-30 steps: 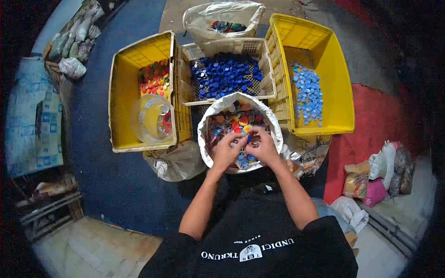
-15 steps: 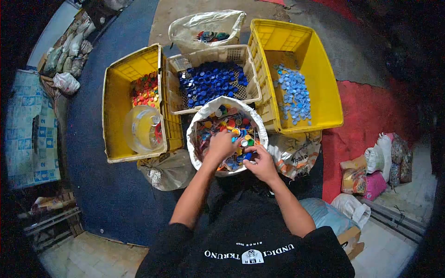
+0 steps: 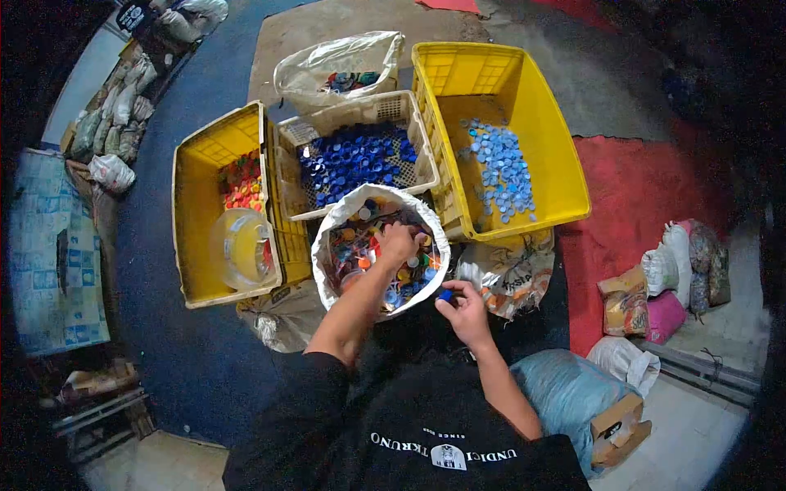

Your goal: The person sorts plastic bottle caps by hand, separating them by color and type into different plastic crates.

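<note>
My left hand (image 3: 398,243) is inside the white sack (image 3: 322,282), its fingers apart and bent down among mixed bottle caps (image 3: 354,236) of many colours. The fingertips are partly hidden, and I see nothing gripped in them. Just outside the sack's right rim, my right hand (image 3: 467,315) is closed on a dark blue bottle cap (image 3: 446,295), pinched between thumb and fingers. Whether more caps sit in that palm is hidden.
Behind the sack stands a white crate (image 3: 426,176) of dark blue caps. A yellow crate (image 3: 565,180) with light blue caps is at right; another yellow crate (image 3: 192,237) holds red caps and a clear plastic tub (image 3: 237,245). Farther back is an open bag (image 3: 303,90).
My right hand has drawn back from over the sack to outside its right rim, still with the blue cap. My left hand remains among the caps. The whole view has shifted slightly.
</note>
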A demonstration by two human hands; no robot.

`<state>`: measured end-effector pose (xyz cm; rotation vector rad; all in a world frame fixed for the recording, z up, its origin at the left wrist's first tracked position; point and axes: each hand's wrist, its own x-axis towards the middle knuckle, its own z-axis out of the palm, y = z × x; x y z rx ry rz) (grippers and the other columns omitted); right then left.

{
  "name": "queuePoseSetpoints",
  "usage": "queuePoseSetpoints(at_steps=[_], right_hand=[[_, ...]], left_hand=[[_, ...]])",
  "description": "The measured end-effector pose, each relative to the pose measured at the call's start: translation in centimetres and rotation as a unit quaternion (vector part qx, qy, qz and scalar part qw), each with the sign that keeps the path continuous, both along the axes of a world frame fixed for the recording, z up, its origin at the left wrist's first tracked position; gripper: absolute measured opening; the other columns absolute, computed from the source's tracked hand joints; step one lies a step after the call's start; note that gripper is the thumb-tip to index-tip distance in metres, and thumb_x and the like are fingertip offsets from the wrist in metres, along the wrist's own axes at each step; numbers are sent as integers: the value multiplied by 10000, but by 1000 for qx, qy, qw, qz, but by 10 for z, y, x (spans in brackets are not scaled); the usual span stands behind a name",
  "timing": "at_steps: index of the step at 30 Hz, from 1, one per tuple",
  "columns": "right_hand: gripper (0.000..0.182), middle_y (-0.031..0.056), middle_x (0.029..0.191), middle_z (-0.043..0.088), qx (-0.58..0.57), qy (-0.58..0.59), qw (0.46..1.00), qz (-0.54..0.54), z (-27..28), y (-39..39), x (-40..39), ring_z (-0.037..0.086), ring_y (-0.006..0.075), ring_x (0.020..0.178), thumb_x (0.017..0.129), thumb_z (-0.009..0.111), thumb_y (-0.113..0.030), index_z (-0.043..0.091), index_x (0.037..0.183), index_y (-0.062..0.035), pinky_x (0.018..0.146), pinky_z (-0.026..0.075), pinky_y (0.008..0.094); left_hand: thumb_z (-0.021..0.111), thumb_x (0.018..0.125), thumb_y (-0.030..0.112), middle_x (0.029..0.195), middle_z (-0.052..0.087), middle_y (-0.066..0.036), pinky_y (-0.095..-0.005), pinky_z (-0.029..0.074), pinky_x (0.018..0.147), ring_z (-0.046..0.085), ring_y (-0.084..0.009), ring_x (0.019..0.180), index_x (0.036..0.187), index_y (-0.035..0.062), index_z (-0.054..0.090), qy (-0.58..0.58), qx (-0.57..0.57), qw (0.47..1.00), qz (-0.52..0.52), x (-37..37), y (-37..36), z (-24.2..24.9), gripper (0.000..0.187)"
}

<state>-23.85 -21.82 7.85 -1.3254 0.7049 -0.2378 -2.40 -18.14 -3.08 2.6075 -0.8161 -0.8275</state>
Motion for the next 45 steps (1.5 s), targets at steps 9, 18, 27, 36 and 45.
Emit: queuePoseSetpoints(at_steps=[9, 18, 27, 36, 45], right_hand=[[222, 37, 888, 560, 145, 11, 988, 59, 14, -16, 15, 526, 116, 757, 882, 480, -90, 586, 1067, -29, 660, 425, 246], [293, 170, 875, 642, -264, -32, 950, 164, 40, 22, 85, 633, 294, 853, 838, 624, -234, 587, 1012, -1, 763, 481, 381], [209, 159, 833, 653, -307, -66, 933, 179, 29, 21, 72, 643, 298, 837, 773, 628, -132, 637, 945, -12, 736, 483, 379], [493, 221, 1014, 621, -411, -58, 869, 268, 1, -16, 67, 624, 312, 902, 772, 617, -100, 512, 1252, -57, 822, 480, 366], [308, 49, 844, 617, -61, 55, 995, 52, 2, -50, 32, 557, 118, 714, 823, 671, -165, 599, 1092, -32, 651, 460, 277]], left_hand=[[567, 953, 324, 778, 599, -20, -288, 477, 665, 615, -117, 783, 952, 18, 607, 351, -364, 827, 247, -23, 85, 90, 309], [653, 906, 158, 884, 627, -22, -244, 504, 745, 596, -85, 811, 927, 22, 571, 302, -479, 782, 262, -60, 136, 133, 160], [746, 819, 123, 988, 634, -53, -263, 496, 779, 588, -101, 888, 1065, 4, 572, 250, -486, 806, 229, -65, 149, 121, 324], [698, 866, 157, 1002, 658, -79, -254, 505, 771, 627, -121, 879, 1170, -24, 583, 232, -472, 772, 357, -37, 168, 108, 372], [593, 914, 247, 973, 640, -96, -336, 504, 766, 623, -176, 901, 1180, 18, 562, 299, -365, 866, 167, -33, 124, 83, 352]])
